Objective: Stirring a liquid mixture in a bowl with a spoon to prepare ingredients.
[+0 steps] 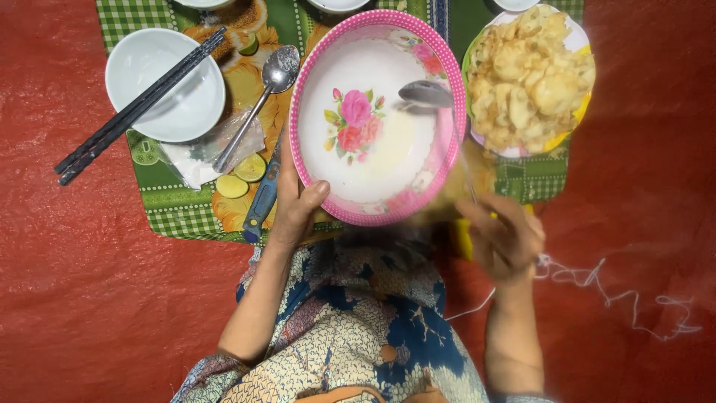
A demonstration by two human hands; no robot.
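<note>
My left hand (294,205) grips the near left rim of a large pink-rimmed white bowl (377,119) with a rose print inside; the bowl is tilted up over a green checked mat (171,213). My right hand (506,237) is blurred below the bowl's right side and holds the handle of a metal spoon (426,93), whose head sits inside the bowl near its right rim. Something yellow shows under this hand; I cannot tell what it is.
A plate of pale crackers (526,75) sits at the right. A small white bowl (165,86) with black chopsticks (138,104) is at the left, beside a second spoon (257,104), lime slices (242,175) and a blue-handled knife (262,198). White string (619,298) lies on the red floor.
</note>
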